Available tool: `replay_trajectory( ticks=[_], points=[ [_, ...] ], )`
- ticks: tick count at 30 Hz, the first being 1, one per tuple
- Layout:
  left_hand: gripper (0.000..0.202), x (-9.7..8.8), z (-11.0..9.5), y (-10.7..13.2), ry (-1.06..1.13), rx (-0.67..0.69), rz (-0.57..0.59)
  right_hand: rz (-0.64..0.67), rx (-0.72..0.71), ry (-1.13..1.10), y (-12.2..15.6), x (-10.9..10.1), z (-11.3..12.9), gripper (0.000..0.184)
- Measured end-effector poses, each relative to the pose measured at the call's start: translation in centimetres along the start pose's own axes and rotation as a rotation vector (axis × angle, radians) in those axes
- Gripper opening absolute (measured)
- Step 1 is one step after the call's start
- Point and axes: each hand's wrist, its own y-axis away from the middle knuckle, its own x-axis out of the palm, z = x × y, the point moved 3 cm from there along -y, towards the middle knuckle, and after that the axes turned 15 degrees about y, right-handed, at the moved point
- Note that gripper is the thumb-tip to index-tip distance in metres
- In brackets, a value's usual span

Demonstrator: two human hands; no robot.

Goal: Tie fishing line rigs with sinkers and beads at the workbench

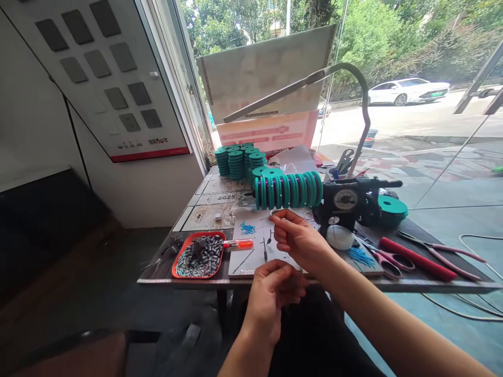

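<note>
My right hand point(301, 238) is raised just below a row of green spools point(288, 191) on a black winding machine point(346, 201). Its thumb and fingers are pinched together at the tips; whatever they hold is too fine to make out. Lower and to the left, my left hand point(275, 293) hovers in front of the table edge with its fingers curled closed, their contents hidden. A pale board point(241, 256) lies beyond it, bearing small dark weight-like pieces point(265, 254) and bits of blue tubing point(247, 228).
An orange-rimmed tray point(174, 269) holds dark cylinders and small metal parts, with a red marker point(239, 243) beside it. Green spools point(236, 165) are stacked at the back. Scissors point(389, 264), a red tube point(416, 259) and pliers point(440, 251) lie right. A lamp arm point(363, 104) arches overhead.
</note>
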Motion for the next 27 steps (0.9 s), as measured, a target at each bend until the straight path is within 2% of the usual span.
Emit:
replay_trajectory(
  ticks=[6,16,27],
  points=[
    [0.034,-1.0,0.8,0.5,0.045,-0.084,0.041,-0.023,-0.001,-0.006,-0.1,0.1,0.0,0.052],
    [0.033,-1.5,1.2,0.4,0.152,-0.117,0.104,-0.053,-0.010,0.008,-0.1,-0.2,0.3,0.051],
    [0.035,-1.7,1.7,0.4,0.160,-0.112,0.076,-0.051,-0.028,0.060,-0.4,-0.4,-0.1,0.051]
  ],
)
